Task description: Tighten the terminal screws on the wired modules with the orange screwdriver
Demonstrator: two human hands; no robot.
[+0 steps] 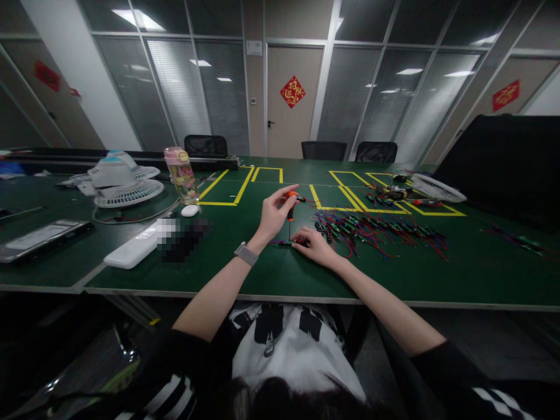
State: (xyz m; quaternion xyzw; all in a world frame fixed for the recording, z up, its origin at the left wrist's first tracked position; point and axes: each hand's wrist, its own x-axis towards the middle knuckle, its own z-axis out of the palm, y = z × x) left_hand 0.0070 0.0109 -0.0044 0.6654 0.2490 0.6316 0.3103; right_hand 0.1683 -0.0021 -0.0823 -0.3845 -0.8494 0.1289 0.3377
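Observation:
My left hand [273, 213] is closed round the orange handle of a small screwdriver [290, 213], held upright with its tip down on a small wired part [286, 242] lying on the green table [262, 274]. A watch sits on that wrist. My right hand [315, 245] rests on the table just right of the part, fingers pressed on it to pin it down. A spread of similar small green boards with red and blue wires [376, 230] lies to the right of my right hand.
At the left stand a pink-capped bottle [181, 174], stacked white fan parts [125, 181], a white mouse [189, 210], a white bar-shaped device [133, 248] and a flat grey device [41, 238]. Yellow tape boxes mark the table. Another fan grille [437, 188] and black chairs are beyond.

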